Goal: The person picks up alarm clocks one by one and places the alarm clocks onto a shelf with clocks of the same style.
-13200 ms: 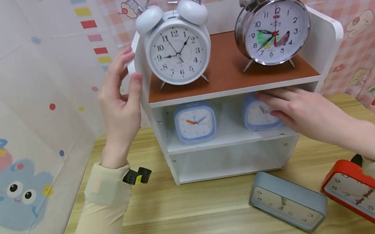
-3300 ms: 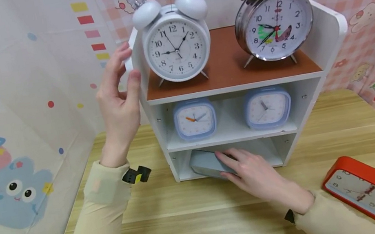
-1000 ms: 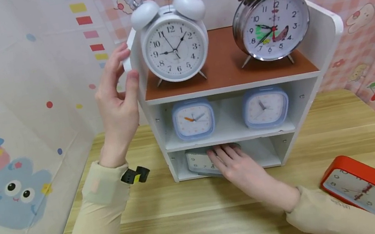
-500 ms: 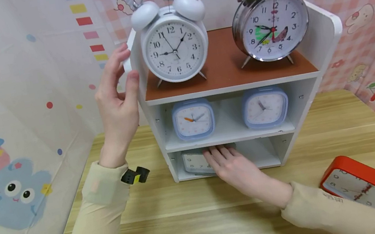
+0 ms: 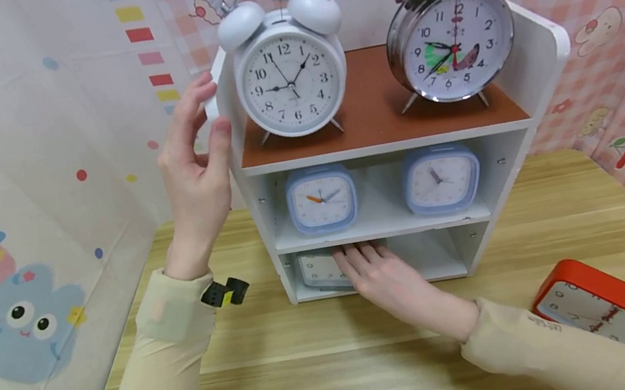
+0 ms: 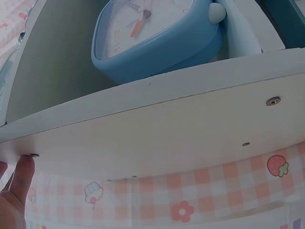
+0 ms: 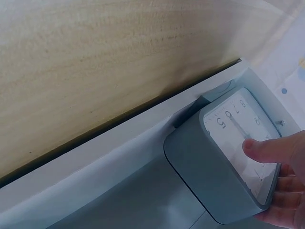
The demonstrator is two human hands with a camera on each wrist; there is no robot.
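Note:
My right hand [image 5: 386, 283] holds a grey alarm clock [image 5: 320, 271] at the left of the bottom shelf. In the right wrist view the thumb lies on the clock face [image 7: 233, 121] and the other fingers are behind the body. Much of this clock is hidden by the hand in the head view. My left hand [image 5: 194, 173] touches the left side panel of the white shelf unit [image 5: 385, 148] near its top, fingers relaxed. One fingertip [image 6: 23, 174] meets the panel's outer face in the left wrist view.
A white twin-bell clock [image 5: 294, 84] and a silver twin-bell clock [image 5: 452, 47] stand on the brown top shelf. Two blue clocks, left [image 5: 322, 200] and right [image 5: 441, 179], sit on the middle shelf. A red clock [image 5: 618, 313] lies on the wooden table [image 5: 319, 380] at the right.
The grey clock has gone from the table into the bottom shelf. Over the last second my right hand has slid it further left. The left hand stays at the panel.

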